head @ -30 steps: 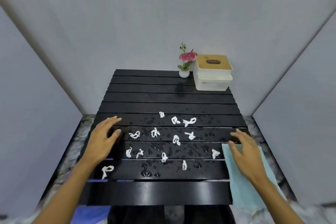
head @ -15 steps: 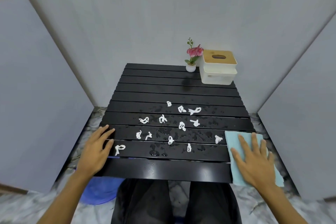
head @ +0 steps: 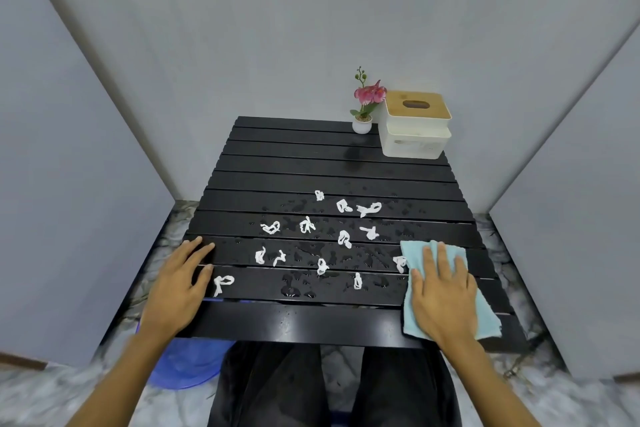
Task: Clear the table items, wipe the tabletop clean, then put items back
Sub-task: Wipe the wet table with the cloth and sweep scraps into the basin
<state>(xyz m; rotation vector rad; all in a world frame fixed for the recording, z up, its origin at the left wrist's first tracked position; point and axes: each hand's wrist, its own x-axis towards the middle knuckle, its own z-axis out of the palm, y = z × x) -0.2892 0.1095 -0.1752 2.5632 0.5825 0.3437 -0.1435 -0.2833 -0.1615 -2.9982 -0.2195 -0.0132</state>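
A black slatted table (head: 311,322) carries water drops and several twisted white paper scraps (head: 306,225) across its near half. My right hand (head: 441,291) lies flat, fingers spread, on a light blue cloth (head: 485,315) at the table's front right, the cloth's left edge touching one scrap. My left hand (head: 180,284) rests flat on the front left edge, fingers apart, holding nothing, next to a scrap (head: 221,282). At the far right corner stand a small pink flower in a white pot (head: 363,111) and a white tissue box with a wooden lid (head: 414,130).
Grey wall panels close in on the left, back and right. A blue plastic basin (head: 187,364) sits on the marble floor under the table's front left corner. My dark-trousered legs (head: 332,388) are below the front edge.
My right hand has slid the cloth from the table's right edge onto the tabletop, leftward up to a scrap. My left hand stays on the front left edge. The camera has pulled back.
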